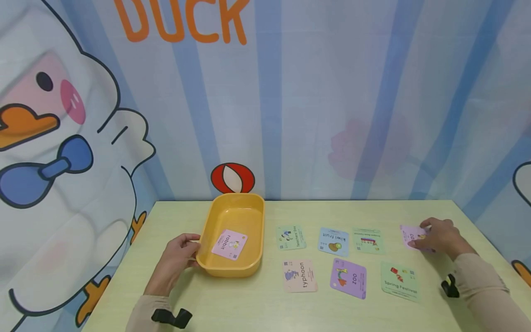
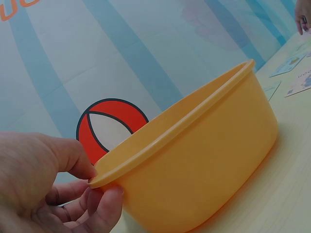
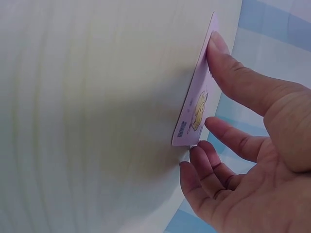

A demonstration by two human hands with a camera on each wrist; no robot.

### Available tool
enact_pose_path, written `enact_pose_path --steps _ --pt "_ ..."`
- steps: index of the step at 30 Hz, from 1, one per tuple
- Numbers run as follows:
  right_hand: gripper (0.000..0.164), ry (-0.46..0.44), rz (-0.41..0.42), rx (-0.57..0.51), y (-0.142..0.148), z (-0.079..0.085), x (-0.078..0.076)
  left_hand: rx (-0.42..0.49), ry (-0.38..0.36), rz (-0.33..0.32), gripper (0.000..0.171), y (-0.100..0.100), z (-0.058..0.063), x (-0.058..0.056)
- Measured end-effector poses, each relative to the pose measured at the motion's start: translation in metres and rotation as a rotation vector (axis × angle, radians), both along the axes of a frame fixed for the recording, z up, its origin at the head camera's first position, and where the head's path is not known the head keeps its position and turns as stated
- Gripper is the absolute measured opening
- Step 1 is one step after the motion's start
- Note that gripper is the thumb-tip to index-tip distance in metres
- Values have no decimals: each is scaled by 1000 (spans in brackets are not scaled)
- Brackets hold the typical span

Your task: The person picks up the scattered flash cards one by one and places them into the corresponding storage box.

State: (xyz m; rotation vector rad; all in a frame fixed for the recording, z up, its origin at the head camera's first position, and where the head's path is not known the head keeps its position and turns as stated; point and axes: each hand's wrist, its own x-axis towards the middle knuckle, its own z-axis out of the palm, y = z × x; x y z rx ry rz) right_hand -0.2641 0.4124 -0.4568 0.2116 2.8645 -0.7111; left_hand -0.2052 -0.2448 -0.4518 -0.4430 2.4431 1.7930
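My left hand [image 1: 176, 259] pinches the left rim of a yellow plastic tub [image 1: 251, 269], thumb above and fingers below in the left wrist view. Inside the tub lies a pink "rabbit" card [image 1: 229, 245]. At the far right, my right hand [image 1: 442, 238] holds a pink card [image 1: 408, 234] by its edges between thumb and fingers. A yellow animal picture shows on that card [image 3: 199, 110] in the right wrist view; its word is partly covered by the hand. A shadow falls on the table beside it.
Two rows of cards lie between tub and right hand: Teachers' Day [image 1: 291, 237], kiwi fruit [image 1: 333, 242], a green card [image 1: 368, 241], typhoon [image 1: 299, 275], zoo [image 1: 348, 278] and Spring Festival [image 1: 400, 281]. A printed duck curtain [image 1: 307, 101] hangs behind the table [image 1: 257, 309].
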Motion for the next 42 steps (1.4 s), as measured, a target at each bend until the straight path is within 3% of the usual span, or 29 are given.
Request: enact_pose_path --steps 15,33,42 --pt "95 19 2 33 1 -2 -1 -19 -26 13 34 0 0 0" --pt "93 36 5 12 3 -4 1 -7 -1 8 35 0 0 0" --pt "85 51 12 -35 4 -4 -1 -7 7 5 35 0 -1 0"
